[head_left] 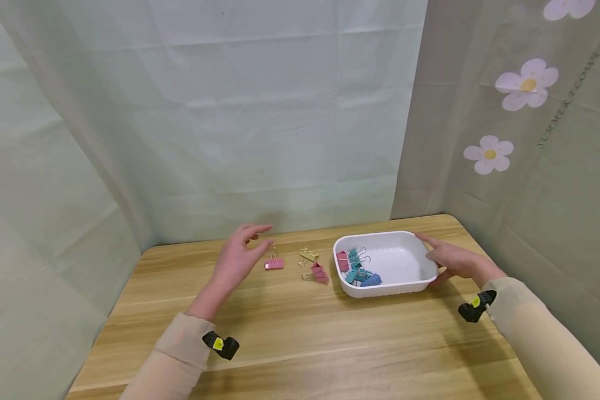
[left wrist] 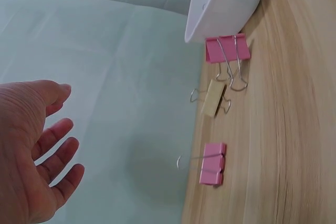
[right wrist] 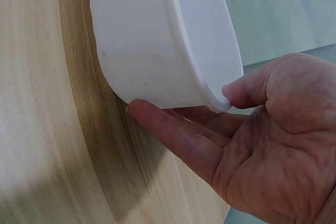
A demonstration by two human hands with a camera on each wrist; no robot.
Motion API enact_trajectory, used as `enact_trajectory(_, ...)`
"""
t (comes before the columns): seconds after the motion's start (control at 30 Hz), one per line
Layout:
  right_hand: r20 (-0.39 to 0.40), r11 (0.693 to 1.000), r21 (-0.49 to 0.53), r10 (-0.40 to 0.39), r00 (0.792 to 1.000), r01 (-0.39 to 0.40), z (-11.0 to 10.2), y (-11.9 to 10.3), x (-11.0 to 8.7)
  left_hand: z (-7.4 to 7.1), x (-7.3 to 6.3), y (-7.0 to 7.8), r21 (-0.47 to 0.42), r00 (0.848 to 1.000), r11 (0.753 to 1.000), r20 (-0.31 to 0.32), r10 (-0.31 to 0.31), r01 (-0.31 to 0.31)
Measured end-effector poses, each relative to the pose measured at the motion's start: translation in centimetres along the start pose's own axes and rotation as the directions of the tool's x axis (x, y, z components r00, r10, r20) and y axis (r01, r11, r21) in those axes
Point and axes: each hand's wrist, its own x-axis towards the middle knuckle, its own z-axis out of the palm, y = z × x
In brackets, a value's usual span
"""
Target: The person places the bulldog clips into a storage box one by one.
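My left hand hovers with fingers spread and thumb apart, holding nothing, beside a pink binder clip on the table. Right of that lie a yellow binder clip and another pink binder clip, close to a white tray. The left wrist view shows the left hand apart from all three clips. At the tray's right end, my right hand grips it. The right wrist view has the thumb over the rim and fingers under the outer wall.
Inside the tray's left end are several binder clips: pink, teal and blue. A wooden table lies beneath everything. Pale curtains hang along its back and sides, close to the edge.
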Motion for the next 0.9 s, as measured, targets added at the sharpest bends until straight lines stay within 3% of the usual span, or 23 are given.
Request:
enact_trajectory(0.3, 0.002, 1.000, -0.004, -0.004, 1.000, 0.004, 0.0, 0.0, 0.0, -1.3, -0.5, -0.6, 0.025, 1.000, 0.999, -0.018, -0.020, 0.021)
enact_trajectory(0.53, 0.002, 1.000, -0.004, -0.002, 1.000, 0.002, 0.0, 0.0, 0.0, -2.4, -1.0, -1.5, 0.050, 0.997, 0.996, -0.013, -0.076, 0.077)
enact_trajectory(0.9, 0.004, 1.000, 0.002, -0.002, 1.000, 0.002, 0.0, 0.0, -0.1, -3.7, -1.5, -2.6, 0.121, 0.998, 0.991, -0.038, -0.054, 0.058)
